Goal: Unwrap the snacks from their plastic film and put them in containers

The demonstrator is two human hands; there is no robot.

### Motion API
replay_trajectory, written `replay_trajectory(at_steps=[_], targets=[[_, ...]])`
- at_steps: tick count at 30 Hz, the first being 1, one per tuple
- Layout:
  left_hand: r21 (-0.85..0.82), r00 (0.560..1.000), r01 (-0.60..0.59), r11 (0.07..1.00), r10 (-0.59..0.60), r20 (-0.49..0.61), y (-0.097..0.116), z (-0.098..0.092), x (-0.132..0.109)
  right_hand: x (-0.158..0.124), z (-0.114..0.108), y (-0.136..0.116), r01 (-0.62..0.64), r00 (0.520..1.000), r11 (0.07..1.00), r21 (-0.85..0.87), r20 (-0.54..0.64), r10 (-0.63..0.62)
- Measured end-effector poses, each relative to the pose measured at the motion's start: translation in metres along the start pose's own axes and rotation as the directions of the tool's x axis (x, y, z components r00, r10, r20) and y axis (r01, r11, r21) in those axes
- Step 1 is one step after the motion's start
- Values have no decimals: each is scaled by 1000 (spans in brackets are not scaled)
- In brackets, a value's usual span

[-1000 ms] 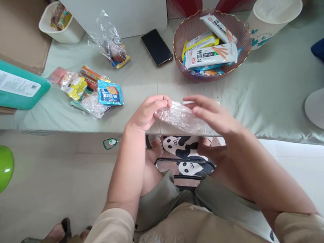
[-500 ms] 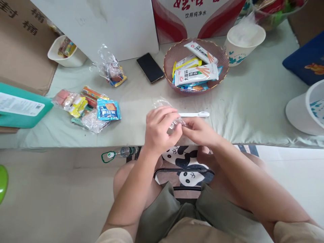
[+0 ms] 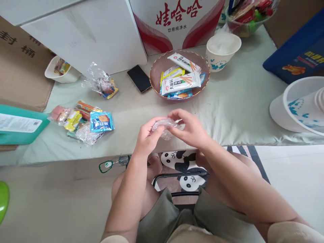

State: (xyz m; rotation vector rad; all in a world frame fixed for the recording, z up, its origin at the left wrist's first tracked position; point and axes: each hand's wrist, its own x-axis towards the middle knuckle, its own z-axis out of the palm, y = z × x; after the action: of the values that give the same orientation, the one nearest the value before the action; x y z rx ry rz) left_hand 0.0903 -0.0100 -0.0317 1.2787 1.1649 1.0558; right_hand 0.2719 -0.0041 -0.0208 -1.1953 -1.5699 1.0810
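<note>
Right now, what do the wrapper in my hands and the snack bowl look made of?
The wrapper looks like thin clear plastic film, glossy: it is see-through and crinkled into shiny folds. The bowl looks like pinkish translucent plastic or glass, I cannot tell which: it has a ribbed wall and a thin gold rim.

A table under a pale green cloth (image 3: 240,111) carries 1 pink bowl (image 3: 155,67) of snack packets, with a black phone (image 3: 139,78) just left of it and a white patterned cup (image 3: 222,52) to its right. Behind them stand a red-and-white carton (image 3: 177,23) and a white box (image 3: 83,37). On the left lie a heap of small packets (image 3: 81,121), a clear bag (image 3: 101,82), a white tub (image 3: 62,75) and a teal box (image 3: 20,126). On the right are a tipped white bucket (image 3: 298,111) and a blue box (image 3: 296,57).
</note>
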Motion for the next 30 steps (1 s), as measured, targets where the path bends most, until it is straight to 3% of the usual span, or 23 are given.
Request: replay_trajectory(at_steps=[4,9,11,14,16,20,25,27,30], targets=[[-147,995,42,988,-55,-85,5,17,7,1,-9,-5,-106,993,990,96,-36,110],[-180,977,47,983,-83,-197,17,39,12,8,-24,-8,-128,986,876,465,-35,163],[-156,956,9,988,-54,-289,26,45,17,13,-34,-8,-109,972,816,567,-111,207],[-39,913,-102,994,78,-401,46,56,39,19,-52,-7,-87,905,758,646,-267,331],[131,903,-184,974,220,-369,64,70,64,21,-63,-7,-76,867,731,678,-317,384],[490,893,-324,810,433,-126,101,116,139,21,-75,-7,-52,846,690,722,-334,414],[759,863,-406,510,486,135,125,174,250,22,-79,-6,-83,831,644,761,-304,466],[787,868,-390,477,476,142,125,188,283,22,-81,-6,-91,834,634,768,-290,470],[816,888,-355,456,437,142,118,198,311,21,-86,-6,-105,847,620,778,-257,466]])
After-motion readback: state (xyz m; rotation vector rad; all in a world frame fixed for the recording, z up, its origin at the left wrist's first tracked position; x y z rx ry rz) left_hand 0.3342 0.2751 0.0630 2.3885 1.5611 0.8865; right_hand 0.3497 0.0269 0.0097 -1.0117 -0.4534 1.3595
